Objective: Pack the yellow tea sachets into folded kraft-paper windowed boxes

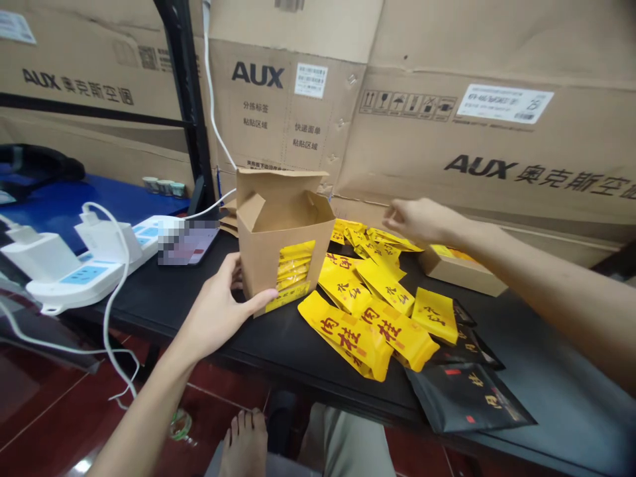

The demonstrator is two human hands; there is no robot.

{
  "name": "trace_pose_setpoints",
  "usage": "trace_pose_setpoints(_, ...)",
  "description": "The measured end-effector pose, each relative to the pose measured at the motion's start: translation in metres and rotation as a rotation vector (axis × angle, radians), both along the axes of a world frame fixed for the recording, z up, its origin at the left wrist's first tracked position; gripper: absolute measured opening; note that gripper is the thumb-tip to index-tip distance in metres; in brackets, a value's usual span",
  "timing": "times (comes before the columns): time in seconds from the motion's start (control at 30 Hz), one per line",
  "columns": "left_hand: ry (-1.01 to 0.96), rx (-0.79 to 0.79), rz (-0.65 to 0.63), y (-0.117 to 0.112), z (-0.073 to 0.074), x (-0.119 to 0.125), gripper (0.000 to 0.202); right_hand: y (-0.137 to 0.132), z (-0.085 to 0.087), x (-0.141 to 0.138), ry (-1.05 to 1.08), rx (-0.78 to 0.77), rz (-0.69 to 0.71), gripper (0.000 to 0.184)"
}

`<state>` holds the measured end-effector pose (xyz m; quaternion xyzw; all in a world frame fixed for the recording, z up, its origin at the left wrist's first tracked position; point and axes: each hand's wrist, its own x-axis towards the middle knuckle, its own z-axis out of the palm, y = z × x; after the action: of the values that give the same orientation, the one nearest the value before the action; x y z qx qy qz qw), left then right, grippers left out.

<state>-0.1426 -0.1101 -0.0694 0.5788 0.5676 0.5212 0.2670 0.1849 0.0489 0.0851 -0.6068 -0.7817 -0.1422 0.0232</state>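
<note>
Gripping a kraft carton (258, 255) of yellow sachets (294, 268)

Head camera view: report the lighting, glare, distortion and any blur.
In the head view, the light is bright and even; glare shows as a white spot on the red tiled floor and a soft sheen on the yellow sachets; wide-angle distortion bows the black table edge; a screen is mosaic-blurred; the rest looks sharp.
</note>
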Motion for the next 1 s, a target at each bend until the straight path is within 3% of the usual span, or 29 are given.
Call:
trace_pose_setpoints(0.07,-0.002,0.002,-0.001,0.000,0.000,0.000,0.072,0.014,-0.022,0.024,-0.043,-0.083,-0.121,0.023)
trace_pose_setpoints(0.13,-0.003,0.004,-0.003,0.000,0.000,0.000,0.073,0.024,-0.042,0.046,-0.033,-0.091,-0.154,0.026)
trace_pose_setpoints(0.23,-0.009,0.001,-0.002,-0.001,0.000,0.001,0.074,0.031,-0.068,0.075,0.024,-0.016,-0.088,0.032)
trace_pose_setpoints(0.47,0.006,0.007,0.017,-0.002,0.000,0.000,0.074,0.037,-0.107,0.110,0.074,0.039,0.013,0.014)
trace_pose_setpoints(0.67,-0.002,-0.012,0.020,-0.003,0.001,0.002,0.078,0.037,-0.113,0.116,0.005,0.029,0.103,0.021)
trace_pose_setpoints(0.93,-0.015,-0.014,0.021,-0.006,0.005,0.004,0.077,0.009,-0.094,0.112,-0.099,0.177,0.140,0.039)
trace_pose_setpoints(1.0,-0.012,-0.014,0.022,-0.006,0.005,0.004,0.076,0.000,-0.090,0.110,-0.044,0.225,0.114,0.038)
